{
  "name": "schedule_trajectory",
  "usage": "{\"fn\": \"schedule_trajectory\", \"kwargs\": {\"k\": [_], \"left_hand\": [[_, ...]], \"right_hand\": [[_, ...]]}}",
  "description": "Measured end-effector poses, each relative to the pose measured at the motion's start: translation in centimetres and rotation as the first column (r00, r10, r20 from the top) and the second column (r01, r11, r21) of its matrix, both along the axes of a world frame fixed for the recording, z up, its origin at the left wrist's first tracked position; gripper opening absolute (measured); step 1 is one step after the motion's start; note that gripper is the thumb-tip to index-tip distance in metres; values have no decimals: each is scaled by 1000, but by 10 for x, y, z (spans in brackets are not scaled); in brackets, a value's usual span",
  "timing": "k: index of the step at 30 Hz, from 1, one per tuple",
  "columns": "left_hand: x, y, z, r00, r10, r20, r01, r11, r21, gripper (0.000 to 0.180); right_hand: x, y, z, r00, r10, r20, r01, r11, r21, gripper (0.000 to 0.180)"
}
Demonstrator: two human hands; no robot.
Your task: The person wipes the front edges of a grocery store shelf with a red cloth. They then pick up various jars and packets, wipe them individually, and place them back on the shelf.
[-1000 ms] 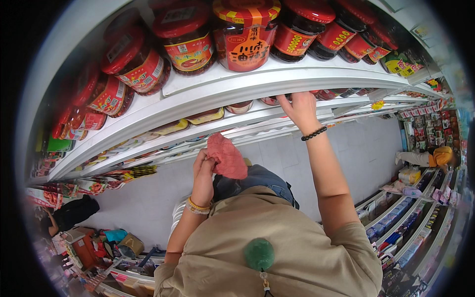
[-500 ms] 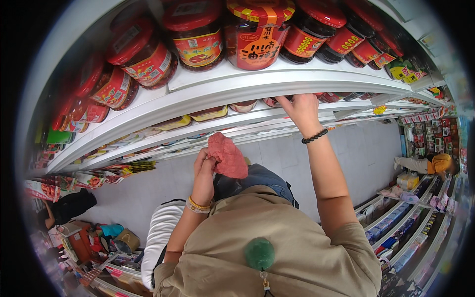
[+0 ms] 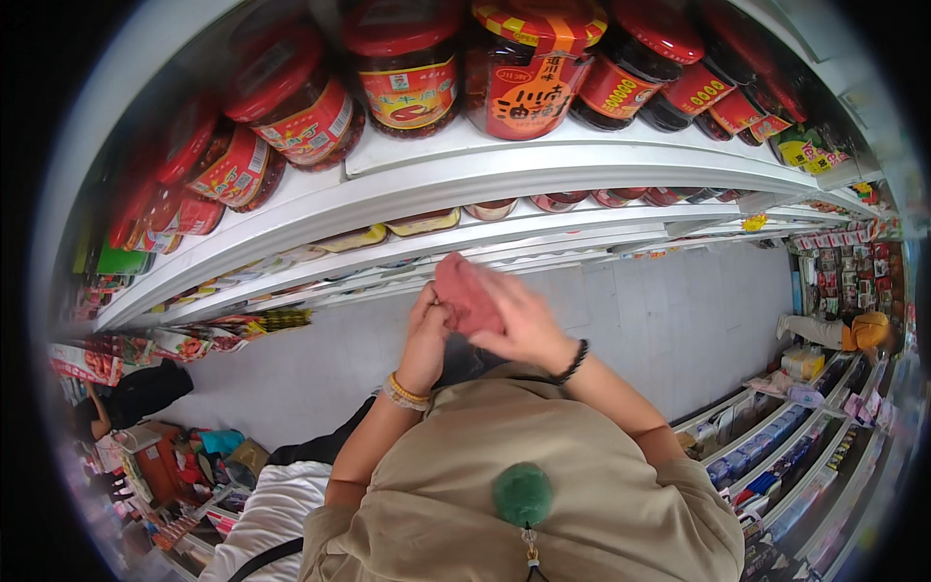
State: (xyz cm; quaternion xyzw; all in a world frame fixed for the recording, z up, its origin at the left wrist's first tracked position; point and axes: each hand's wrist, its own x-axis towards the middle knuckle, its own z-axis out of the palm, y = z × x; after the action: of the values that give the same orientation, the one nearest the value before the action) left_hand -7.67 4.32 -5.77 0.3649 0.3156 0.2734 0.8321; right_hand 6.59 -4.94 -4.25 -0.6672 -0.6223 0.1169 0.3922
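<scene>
In front of the shopper's waist, the left hand (image 3: 425, 335) is closed around the edge of a red cloth (image 3: 462, 291). The right hand (image 3: 529, 328), blurred and partly open, lies against it; whether it grips, I can't tell. Red-lidded jars (image 3: 411, 92) line the white shelf (image 3: 465, 167) beyond.

White shelf (image 3: 582, 160) smooth, faintly glossy. On shelf: jars (image 3: 412, 97) glassy, red lids (image 3: 402, 34) shiny. In front of shelf: red cloth (image 3: 460, 283) matt, soft-looking; tan shirt (image 3: 427, 475) matt fabric; green pendant (image 3: 522, 493) smooth, stone-like.
</scene>
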Motion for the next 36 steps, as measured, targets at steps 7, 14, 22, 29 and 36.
{"fn": "schedule_trajectory", "kwargs": {"k": [7,14,22,29,36], "left_hand": [[5,-1,10,952,-231,-201,269,945,188,46],[0,11,-1,918,-296,-264,348,921,174,32],[-14,13,-3,940,-225,-258,261,959,112,31],[-29,29,-11,943,-124,-309,160,982,96,28],[-31,56,-29,914,-108,-391,99,994,-43,42]], "right_hand": [[16,0,-56,900,-418,-122,431,895,111,55],[42,11,-71,879,-420,227,454,883,-124,60],[68,-14,-75,820,-518,243,555,823,-121,62],[87,-80,-108,656,-753,59,753,647,-116,48],[52,-136,-119,171,-875,-453,892,333,-307,31]]}}
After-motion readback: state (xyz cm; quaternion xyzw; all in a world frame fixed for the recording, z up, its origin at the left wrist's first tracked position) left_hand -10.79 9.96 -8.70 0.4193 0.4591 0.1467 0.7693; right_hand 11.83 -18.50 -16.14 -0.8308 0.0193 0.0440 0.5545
